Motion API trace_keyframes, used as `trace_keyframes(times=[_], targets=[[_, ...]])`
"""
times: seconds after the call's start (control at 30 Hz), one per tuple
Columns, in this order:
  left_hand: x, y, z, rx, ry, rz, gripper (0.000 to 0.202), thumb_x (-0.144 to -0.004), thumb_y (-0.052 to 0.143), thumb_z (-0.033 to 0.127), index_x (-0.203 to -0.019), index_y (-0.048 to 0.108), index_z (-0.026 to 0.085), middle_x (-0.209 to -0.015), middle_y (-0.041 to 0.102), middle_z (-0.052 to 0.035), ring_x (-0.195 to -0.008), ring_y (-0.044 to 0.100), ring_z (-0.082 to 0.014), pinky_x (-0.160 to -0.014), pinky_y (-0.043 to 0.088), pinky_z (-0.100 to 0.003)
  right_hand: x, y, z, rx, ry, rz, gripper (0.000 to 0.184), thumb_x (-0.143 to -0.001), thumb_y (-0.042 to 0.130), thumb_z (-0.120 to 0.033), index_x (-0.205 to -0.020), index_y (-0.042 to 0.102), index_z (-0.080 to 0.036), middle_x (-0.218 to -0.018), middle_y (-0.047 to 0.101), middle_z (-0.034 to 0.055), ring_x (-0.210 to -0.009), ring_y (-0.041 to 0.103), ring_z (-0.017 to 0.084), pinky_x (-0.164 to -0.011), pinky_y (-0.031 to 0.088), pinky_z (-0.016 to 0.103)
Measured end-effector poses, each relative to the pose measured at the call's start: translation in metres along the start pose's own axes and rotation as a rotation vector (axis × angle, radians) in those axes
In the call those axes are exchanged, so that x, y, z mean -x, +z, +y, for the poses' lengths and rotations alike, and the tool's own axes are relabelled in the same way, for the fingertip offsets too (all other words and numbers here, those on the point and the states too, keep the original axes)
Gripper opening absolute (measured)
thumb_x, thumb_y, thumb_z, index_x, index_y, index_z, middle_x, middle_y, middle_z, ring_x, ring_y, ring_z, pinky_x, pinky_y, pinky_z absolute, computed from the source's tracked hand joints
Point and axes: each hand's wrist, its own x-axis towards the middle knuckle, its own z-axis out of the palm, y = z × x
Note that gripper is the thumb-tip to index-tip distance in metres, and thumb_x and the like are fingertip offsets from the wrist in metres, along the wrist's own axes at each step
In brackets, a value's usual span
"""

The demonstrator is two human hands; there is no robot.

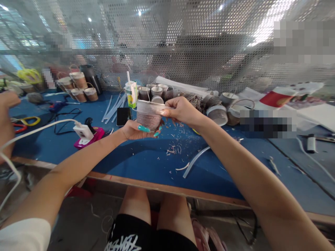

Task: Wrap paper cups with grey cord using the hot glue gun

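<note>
A small woven basket [148, 116] with a pale rim is held up above the blue table [146, 160]. My left hand [137, 130] cups it from below, fingers closed round its base. Fingers of my right hand [180, 111] pinch the basket's rim at its right side. Scraps of trimmed strip [174, 150] lie on the table under my hands.
More small baskets [157, 91] stand along the perforated screen, others at the back left [77, 85]. A drink carton with a straw [131, 93], a phone [123, 116], a white charger on a pink block [85, 134], scissors [26, 122] and white strips [193, 161] lie about. Another person's hand [6, 115] shows at the left edge.
</note>
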Motion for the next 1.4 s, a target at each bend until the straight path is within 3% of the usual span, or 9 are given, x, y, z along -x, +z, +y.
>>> trace_keyframes(times=[0.2,0.4,0.57,0.63,0.77,0.87,1.13,1.27,1.4], targets=[[-0.002,-0.001,0.001,-0.041,-0.010,-0.001,0.058,-0.043,0.077,0.038,-0.095,0.068,0.014,-0.088,0.068,-0.0082,-0.075,0.065,-0.0207,-0.071,0.054,-0.036,0.001,0.010,-0.003,-0.098,0.096,-0.001,0.046,-0.070,0.088,-0.040,-0.084,0.049,-0.019,-0.042,0.049,-0.0108,-0.033,0.042,0.005,-0.030,0.023,0.019],[-0.003,0.003,0.002,0.025,-0.043,0.009,0.061,-0.040,0.073,0.033,-0.098,0.067,0.015,-0.084,0.066,-0.0073,-0.066,0.058,-0.0159,-0.056,0.047,-0.028,-0.002,0.016,0.001,-0.163,0.143,0.019,0.042,-0.072,0.087,-0.039,-0.074,0.050,-0.019,-0.040,0.046,-0.0097,-0.031,0.040,0.004,-0.030,0.025,0.020],[-0.003,0.004,0.005,0.048,-0.033,0.057,0.059,-0.040,0.071,0.029,-0.097,0.067,0.016,-0.083,0.067,-0.0069,-0.067,0.060,-0.0157,-0.057,0.049,-0.025,-0.002,0.016,0.005,-0.102,0.131,0.186,0.047,-0.063,0.093,-0.038,-0.078,0.052,-0.019,-0.039,0.045,-0.0102,-0.033,0.043,0.007,-0.029,0.025,0.020],[-0.003,0.004,0.004,0.051,-0.033,0.051,0.057,-0.039,0.073,0.029,-0.094,0.067,0.016,-0.081,0.068,-0.0064,-0.064,0.061,-0.0151,-0.056,0.050,-0.025,-0.001,0.016,0.004,-0.137,0.122,0.124,0.048,-0.063,0.092,-0.041,-0.083,0.056,-0.017,-0.041,0.046,-0.0103,-0.033,0.043,0.006,-0.028,0.024,0.020],[-0.003,0.005,0.000,0.056,-0.078,-0.021,0.057,-0.036,0.076,0.037,-0.087,0.065,0.014,-0.068,0.065,-0.0042,-0.051,0.057,-0.0140,-0.053,0.053,-0.030,0.004,0.018,0.001,-0.310,0.110,-0.194,0.048,-0.066,0.089,-0.046,-0.089,0.062,-0.013,-0.045,0.049,-0.0099,-0.033,0.038,0.002,-0.030,0.025,0.017],[-0.004,0.006,-0.003,0.035,-0.076,-0.090,0.059,-0.037,0.077,0.049,-0.082,0.064,0.014,-0.058,0.059,-0.0017,-0.047,0.057,-0.0149,-0.053,0.055,-0.033,0.007,0.022,-0.002,-0.338,0.115,-0.223,0.045,-0.065,0.090,-0.044,-0.082,0.062,-0.012,-0.044,0.047,-0.0097,-0.034,0.036,0.001,-0.030,0.026,0.017],[-0.004,-0.001,0.005,-0.029,-0.079,-0.099,0.070,-0.048,0.086,0.040,-0.112,0.069,0.019,-0.107,0.075,-0.0140,-0.107,0.070,-0.0349,-0.093,0.057,-0.053,0.007,0.015,-0.007,-0.149,0.061,-0.043,0.043,-0.066,0.087,-0.049,-0.068,0.062,-0.013,-0.043,0.050,-0.0058,-0.035,0.039,0.003,-0.031,0.026,0.019],[-0.005,-0.008,0.007,-0.183,0.043,0.087,0.068,-0.055,0.088,0.033,-0.119,0.067,0.023,-0.113,0.074,-0.0116,-0.114,0.068,-0.0345,-0.099,0.054,-0.050,0.004,0.005,-0.003,-0.009,0.013,0.062,0.041,-0.066,0.087,-0.048,-0.075,0.068,-0.013,-0.048,0.053,-0.0045,-0.038,0.041,0.005,-0.034,0.030,0.021],[-0.011,-0.002,0.004,-0.266,0.291,0.288,0.097,-0.040,0.096,0.038,-0.129,0.060,0.028,-0.124,0.069,-0.0079,-0.127,0.059,-0.0337,-0.101,0.053,-0.041,0.005,0.008,-0.001,0.206,0.018,0.187,0.043,-0.063,0.088,-0.049,-0.076,0.070,-0.012,-0.051,0.055,-0.0014,-0.042,0.046,0.008,-0.039,0.032,0.024]])
